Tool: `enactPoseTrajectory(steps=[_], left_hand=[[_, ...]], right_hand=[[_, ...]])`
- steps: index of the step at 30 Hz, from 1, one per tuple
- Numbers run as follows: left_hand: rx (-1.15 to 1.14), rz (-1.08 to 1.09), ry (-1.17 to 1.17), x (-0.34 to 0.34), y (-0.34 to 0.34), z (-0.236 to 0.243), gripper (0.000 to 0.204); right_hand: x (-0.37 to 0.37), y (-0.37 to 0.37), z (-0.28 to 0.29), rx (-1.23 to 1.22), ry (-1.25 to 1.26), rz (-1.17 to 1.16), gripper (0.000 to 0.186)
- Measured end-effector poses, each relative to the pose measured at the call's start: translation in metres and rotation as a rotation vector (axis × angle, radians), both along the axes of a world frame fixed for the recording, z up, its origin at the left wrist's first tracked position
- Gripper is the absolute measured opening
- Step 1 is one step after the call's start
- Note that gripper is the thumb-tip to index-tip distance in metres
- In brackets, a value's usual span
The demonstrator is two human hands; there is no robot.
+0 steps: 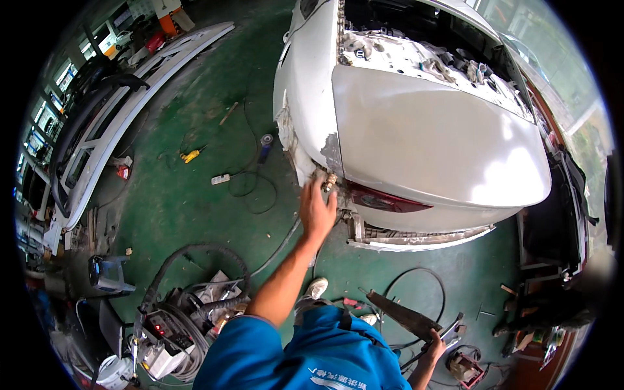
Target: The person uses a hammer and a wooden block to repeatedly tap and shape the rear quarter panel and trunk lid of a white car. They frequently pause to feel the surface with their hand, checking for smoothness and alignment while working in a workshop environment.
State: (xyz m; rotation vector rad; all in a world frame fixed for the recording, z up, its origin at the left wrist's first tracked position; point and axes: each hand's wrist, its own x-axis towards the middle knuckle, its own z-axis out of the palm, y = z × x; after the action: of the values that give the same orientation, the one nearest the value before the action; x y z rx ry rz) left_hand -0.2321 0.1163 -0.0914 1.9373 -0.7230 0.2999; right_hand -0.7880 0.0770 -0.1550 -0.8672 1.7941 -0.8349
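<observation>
My left hand (317, 211) reaches up to the rear corner of a white car (429, 130), its fingers closed around a small brass-coloured fitting (330, 182). The fitting sits against the torn, bare edge beside the red tail light (390, 199); whether it is fixed to the body I cannot tell. Down at the lower right, my right hand (435, 348) grips the wide end of a long, dark, tapered flat piece (404, 316). That piece slants up and left above the floor, and its exact kind is unclear. A loose bumper section (422, 239) hangs below the car's tail.
A machine with a red display (161, 330) and coiled hoses stands at the lower left. On the green floor lie an angle grinder (265, 148), a yellow power tool (190, 156), a power strip (221, 179) and looping cables. A long white body panel (130, 117) stands left.
</observation>
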Motion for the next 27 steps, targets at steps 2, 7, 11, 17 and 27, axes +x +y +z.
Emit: enactPoseTrajectory(steps=[2,7,11,17,27], left_hand=[[-0.017,-0.178,0.031,-0.042,0.017,-0.012,0.046],[0.24,-0.85,0.368,-0.167,0.051,-0.06,0.067],[0.394,-1.254,0.365,-0.209,0.043,-0.089,0.101],[0.36,-1.309,0.345,-0.204,0.022,-0.077,0.112],[0.315,-1.025,0.3,-0.249,0.025,-0.055,0.117]], right_hand=[[0.015,0.003,0.005,-0.017,0.004,0.027,0.037],[0.089,0.01,0.052,-0.029,0.069,0.19,0.032],[0.154,0.011,0.102,-0.055,0.122,0.431,0.036],[0.174,-0.001,0.123,-0.123,0.159,0.602,0.044],[0.147,-0.038,0.131,-0.113,0.055,0.805,0.043]])
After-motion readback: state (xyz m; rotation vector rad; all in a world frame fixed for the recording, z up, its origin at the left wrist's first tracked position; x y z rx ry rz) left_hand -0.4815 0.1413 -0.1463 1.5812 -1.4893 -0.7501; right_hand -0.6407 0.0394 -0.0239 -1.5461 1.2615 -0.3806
